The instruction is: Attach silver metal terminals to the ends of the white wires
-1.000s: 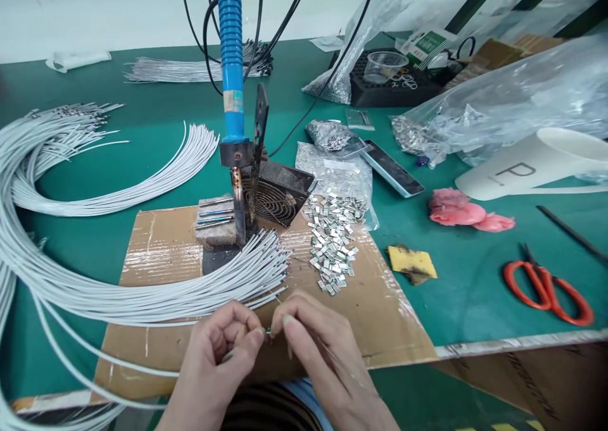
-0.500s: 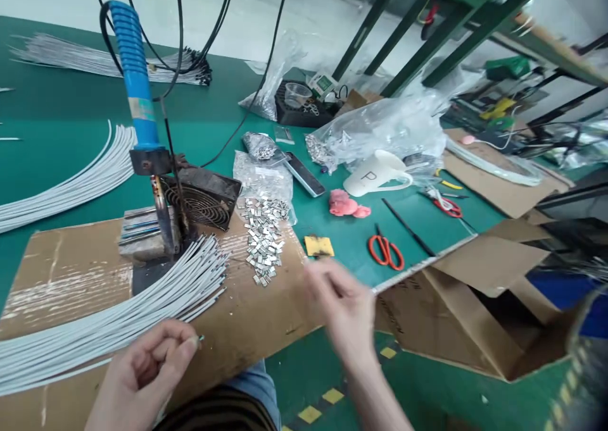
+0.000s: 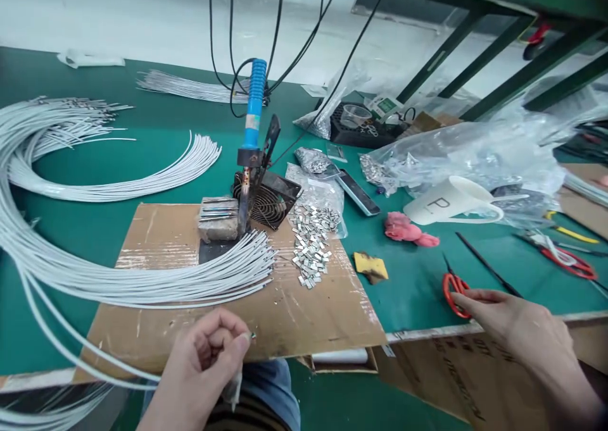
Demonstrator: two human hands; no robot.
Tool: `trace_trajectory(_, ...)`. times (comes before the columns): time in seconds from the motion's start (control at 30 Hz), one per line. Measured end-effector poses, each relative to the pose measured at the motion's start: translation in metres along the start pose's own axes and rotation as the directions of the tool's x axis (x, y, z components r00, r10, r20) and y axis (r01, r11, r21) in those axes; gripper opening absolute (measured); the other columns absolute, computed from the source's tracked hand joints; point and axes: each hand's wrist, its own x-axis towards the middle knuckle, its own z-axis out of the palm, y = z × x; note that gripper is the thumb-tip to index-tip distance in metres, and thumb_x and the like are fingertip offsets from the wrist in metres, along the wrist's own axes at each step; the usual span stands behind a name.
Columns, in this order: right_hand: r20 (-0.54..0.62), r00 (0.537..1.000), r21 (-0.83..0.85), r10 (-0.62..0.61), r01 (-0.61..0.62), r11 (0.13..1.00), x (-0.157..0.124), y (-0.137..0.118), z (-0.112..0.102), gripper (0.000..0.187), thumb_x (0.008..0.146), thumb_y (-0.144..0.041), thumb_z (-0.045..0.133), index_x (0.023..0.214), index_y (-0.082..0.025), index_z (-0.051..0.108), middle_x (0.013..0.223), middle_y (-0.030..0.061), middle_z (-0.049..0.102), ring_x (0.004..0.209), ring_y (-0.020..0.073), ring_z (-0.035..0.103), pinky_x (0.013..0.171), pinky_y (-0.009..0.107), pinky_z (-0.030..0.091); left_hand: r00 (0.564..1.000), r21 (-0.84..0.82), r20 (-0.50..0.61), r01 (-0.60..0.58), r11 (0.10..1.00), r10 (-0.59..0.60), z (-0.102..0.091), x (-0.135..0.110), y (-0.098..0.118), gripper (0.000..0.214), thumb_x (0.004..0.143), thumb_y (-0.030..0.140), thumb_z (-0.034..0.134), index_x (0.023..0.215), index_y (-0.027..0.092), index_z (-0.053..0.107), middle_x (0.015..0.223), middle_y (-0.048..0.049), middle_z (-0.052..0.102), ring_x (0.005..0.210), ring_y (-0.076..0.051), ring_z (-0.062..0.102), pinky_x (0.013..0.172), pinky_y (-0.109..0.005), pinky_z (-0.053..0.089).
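Right hand [image 3: 517,326] at the red-handled scissors [image 3: 454,283], left hand [image 3: 209,355] pinching a small cable end [image 3: 253,335].
The scissors lie near the front edge of the green surface [image 3: 413,292], the right fingers over their handles; whether these grasp them or only touch, I cannot tell. The left fingers are clenched on the cable end, its coloured tips poking out above the near part of the cardboard sheet [image 3: 304,320]. A black rod [image 3: 489,264] lies just beside the scissors; farther left are a yellow sponge [image 3: 368,265], small metal pieces [image 3: 311,244] and a bundle of white cables [image 3: 190,282].
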Motion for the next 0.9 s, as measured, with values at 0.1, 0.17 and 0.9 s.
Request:
trace_trajectory(0.1, 0.11, 0.983, 0.137, 0.149, -0.164, 0.977, -0.037, -0.02, -0.007, 0.014, 0.078, -0.023, 0.069, 0.065, -0.023, 0.073, 0.066, 0.0177, 0.078, 0.058, 0.027, 0.073, 0.058, 0.04, 0.047, 1.0, 0.013, 0.008, -0.005, 1.0, 0.005, -0.006, -0.009, -0.004, 0.059, 0.068, 0.072, 0.082, 0.074, 0.016, 0.064, 0.052, 0.0092, 0.043, 0.05, -0.008, 0.03, 0.049, -0.022, 0.023)
trace_trajectory(0.17, 0.176, 0.975, 0.235, 0.136, -0.176, 0.956, -0.07, -0.041, -0.009, 0.012, 0.084, -0.031, 0.07, 0.093, -0.025, 0.075, 0.076, 0.0133, 0.081, 0.07, 0.0241, 0.076, 0.063, 0.034, 0.051, 1.0, 0.015, 0.022, -0.011, 1.0, 0.011, -0.008, -0.015, -0.006, 0.06, 0.068, 0.074, 0.081, 0.074, 0.016, 0.064, 0.053, 0.009, 0.043, 0.051, -0.008, 0.03, 0.05, -0.022, 0.023)
trace_trajectory(0.9, 0.188, 0.494, 0.616, -0.849, 0.614, 0.493, -0.215, -0.18, 0.056, 0.041, 0.079, -0.013, 0.056, 0.063, -0.024, 0.02, 0.055, -0.0079, 0.026, 0.044, 0.0071, 0.027, 0.043, 0.024, 0.018, 0.992, -0.117, 0.073, -0.089, 0.989, 0.098, -0.029, -0.008, -0.049, 0.064, 0.068, 0.078, 0.077, 0.07, 0.014, 0.071, 0.056, 0.004, 0.046, 0.056, -0.012, 0.032, 0.056, -0.026, 0.021)
